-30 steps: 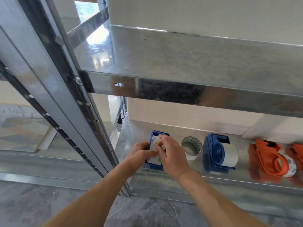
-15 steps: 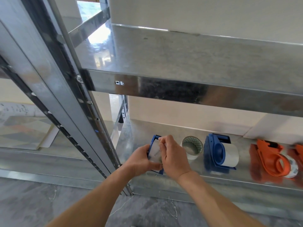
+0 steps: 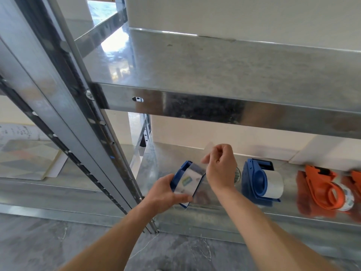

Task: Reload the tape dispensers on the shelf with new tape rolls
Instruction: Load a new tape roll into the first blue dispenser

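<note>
Blue dispenser [image 3: 184,167] gripped by curled left hand [image 3: 162,193] fingers above lower shelf [image 3: 214,217] front, clear tape strip [image 3: 190,178] pinched by right hand [image 3: 220,169] at 1 o'clock, second blue dispenser [image 3: 259,180] standing at 3 o'clock.

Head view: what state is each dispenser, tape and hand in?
Held blue dispenser: gripped by left hand.
Tape strip: pulled out, pinched by right hand.
Second blue dispenser: on shelf, roll loaded.
Orange dispenser: on shelf, roll loaded.
Loose roll: mostly hidden behind right hand.
</note>
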Motion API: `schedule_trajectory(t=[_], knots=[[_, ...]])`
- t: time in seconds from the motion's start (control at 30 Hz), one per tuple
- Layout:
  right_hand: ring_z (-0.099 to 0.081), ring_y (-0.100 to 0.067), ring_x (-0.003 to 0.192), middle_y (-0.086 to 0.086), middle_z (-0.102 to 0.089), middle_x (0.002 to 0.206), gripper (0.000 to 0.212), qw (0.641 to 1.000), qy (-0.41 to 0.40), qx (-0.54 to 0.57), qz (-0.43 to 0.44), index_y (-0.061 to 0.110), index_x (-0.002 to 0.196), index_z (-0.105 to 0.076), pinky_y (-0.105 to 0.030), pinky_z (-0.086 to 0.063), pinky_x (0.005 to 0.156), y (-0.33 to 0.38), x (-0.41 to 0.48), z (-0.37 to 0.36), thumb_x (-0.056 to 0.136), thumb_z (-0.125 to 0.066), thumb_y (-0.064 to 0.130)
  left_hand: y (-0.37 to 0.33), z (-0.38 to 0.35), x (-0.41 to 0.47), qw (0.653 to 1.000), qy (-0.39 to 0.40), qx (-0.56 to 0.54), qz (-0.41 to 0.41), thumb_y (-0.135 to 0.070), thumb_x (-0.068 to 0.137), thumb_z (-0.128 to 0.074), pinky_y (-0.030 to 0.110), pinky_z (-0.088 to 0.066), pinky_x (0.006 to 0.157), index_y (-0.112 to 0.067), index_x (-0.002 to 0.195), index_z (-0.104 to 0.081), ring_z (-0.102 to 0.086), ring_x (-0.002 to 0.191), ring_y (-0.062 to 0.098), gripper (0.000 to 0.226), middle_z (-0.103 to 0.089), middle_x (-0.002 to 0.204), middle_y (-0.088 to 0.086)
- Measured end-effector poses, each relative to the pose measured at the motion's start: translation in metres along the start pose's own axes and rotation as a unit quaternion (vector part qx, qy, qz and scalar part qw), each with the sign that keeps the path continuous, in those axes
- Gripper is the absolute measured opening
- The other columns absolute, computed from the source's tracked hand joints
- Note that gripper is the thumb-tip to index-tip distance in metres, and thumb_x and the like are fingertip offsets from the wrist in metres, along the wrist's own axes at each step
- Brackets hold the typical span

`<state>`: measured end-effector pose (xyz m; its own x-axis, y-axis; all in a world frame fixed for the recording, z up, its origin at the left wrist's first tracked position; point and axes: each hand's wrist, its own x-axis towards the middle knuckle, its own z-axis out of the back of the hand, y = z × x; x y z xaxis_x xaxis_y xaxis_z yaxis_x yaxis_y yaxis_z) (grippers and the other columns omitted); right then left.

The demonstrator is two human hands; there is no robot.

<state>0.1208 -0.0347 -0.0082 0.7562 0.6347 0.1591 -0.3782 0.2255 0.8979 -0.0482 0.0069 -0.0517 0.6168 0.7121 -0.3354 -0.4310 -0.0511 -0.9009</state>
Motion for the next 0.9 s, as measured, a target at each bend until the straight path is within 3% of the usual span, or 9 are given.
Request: schedule_trajectory(t=[0.07, 0.13, 0.23, 0.33, 0.43, 0.5, 0.6, 0.77, 0.9], knots=[[-0.062, -0.004, 0.059, -0.002, -0.069, 0.069, 0.016, 0.999, -0.006, -0.02, -0.029, 0.012, 0.092, -0.054, -0.007, -0.04, 0.054, -0.006, 0.005, 0.001, 0.104, -0.043, 0.015, -0.003, -0.001, -0.002, 1.0, -0.012, 0.001, 0.002, -0.031, 0.076, -0.085, 0.014, -0.051, 0.067, -0.021, 0.098, -0.064, -0.065, 0.067, -0.002, 0.032, -0.067, 0.076, -0.01], [-0.061, -0.005, 0.06, -0.001, -0.069, 0.07, 0.019, 0.998, 0.004, -0.043, -0.053, 0.013, 0.09, -0.055, -0.008, -0.039, 0.052, -0.011, 0.008, 0.001, 0.104, -0.042, 0.017, -0.002, -0.002, -0.002, 1.0, -0.026, 0.013, 0.004, -0.039, 0.084, -0.077, 0.011, -0.038, 0.056, -0.021, 0.091, -0.064, -0.048, 0.051, -0.001, 0.023, -0.05, 0.063, -0.014], [-0.062, -0.01, 0.065, 0.001, -0.069, 0.072, 0.022, 0.992, 0.029, -0.082, -0.088, 0.014, 0.089, -0.057, -0.015, -0.034, 0.053, -0.022, 0.01, -0.003, 0.104, -0.043, 0.021, 0.003, -0.001, 0.0, 0.999, -0.038, -0.003, 0.009, -0.044, 0.084, -0.074, 0.016, -0.035, 0.054, -0.018, 0.087, -0.067, -0.039, 0.052, 0.006, 0.028, -0.041, 0.057, -0.013], [-0.064, -0.02, 0.077, -0.001, -0.069, 0.08, 0.02, 0.986, 0.041, -0.106, -0.121, 0.015, 0.088, -0.057, -0.027, -0.036, 0.059, -0.035, 0.009, -0.009, 0.102, -0.045, 0.023, 0.004, 0.0, -0.001, 0.999, -0.04, -0.027, 0.024, -0.039, 0.081, -0.079, 0.014, -0.039, 0.053, -0.017, 0.089, -0.07, -0.046, 0.051, 0.005, 0.025, -0.049, 0.052, -0.014], [-0.055, -0.021, 0.082, -0.001, -0.061, 0.087, 0.016, 0.981, 0.045, -0.124, -0.142, 0.014, 0.092, -0.055, -0.029, -0.036, 0.071, -0.038, 0.006, -0.011, 0.103, -0.046, 0.022, 0.003, 0.001, -0.003, 0.999, -0.031, -0.024, 0.026, -0.034, 0.067, -0.091, 0.023, -0.055, 0.066, -0.018, 0.096, -0.066, -0.065, 0.067, 0.01, 0.042, -0.068, 0.071, -0.009], [-0.052, -0.02, 0.082, 0.0, -0.057, 0.087, 0.015, 0.981, 0.042, -0.123, -0.146, 0.014, 0.094, -0.054, -0.03, -0.035, 0.073, -0.038, 0.006, -0.012, 0.104, -0.045, 0.022, 0.005, 0.002, -0.004, 0.999, -0.028, 0.004, 0.028, -0.034, 0.055, -0.096, 0.028, -0.059, 0.07, -0.019, 0.103, -0.058, -0.07, 0.078, 0.017, 0.063, -0.07, 0.087, 0.001], [-0.052, -0.021, 0.081, -0.002, -0.058, 0.087, 0.016, 0.982, 0.04, -0.114, -0.145, 0.013, 0.095, -0.054, -0.031, -0.036, 0.072, -0.036, 0.007, -0.015, 0.104, -0.044, 0.022, 0.003, -0.001, -0.009, 0.999, -0.031, 0.033, 0.014, -0.027, 0.051, -0.097, 0.023, -0.058, 0.069, -0.028, 0.107, -0.047, -0.069, 0.083, 0.011, 0.075, -0.067, 0.096, -0.002], [-0.053, -0.021, 0.081, -0.002, -0.058, 0.088, 0.016, 0.982, 0.041, -0.115, -0.141, 0.012, 0.096, -0.055, -0.031, -0.036, 0.072, -0.036, 0.006, -0.018, 0.104, -0.045, 0.022, 0.0, -0.006, -0.013, 0.997, -0.063, 0.022, -0.041, -0.017, 0.066, -0.087, 0.019, -0.055, 0.061, -0.021, 0.109, -0.05, -0.067, 0.077, 0.005, 0.057, -0.067, 0.095, 0.0], [-0.053, -0.019, 0.078, 0.0, -0.058, 0.084, 0.016, 0.983, 0.047, -0.132, -0.117, 0.011, 0.092, -0.055, -0.03, -0.037, 0.069, -0.037, 0.002, -0.02, 0.102, -0.047, 0.019, 0.005, -0.003, -0.014, 0.996, -0.074, 0.01, -0.055, -0.016, 0.07, -0.082, 0.024, -0.057, 0.062, -0.019, 0.107, -0.052, -0.069, 0.081, 0.013, 0.047, -0.068, 0.095, 0.002]])
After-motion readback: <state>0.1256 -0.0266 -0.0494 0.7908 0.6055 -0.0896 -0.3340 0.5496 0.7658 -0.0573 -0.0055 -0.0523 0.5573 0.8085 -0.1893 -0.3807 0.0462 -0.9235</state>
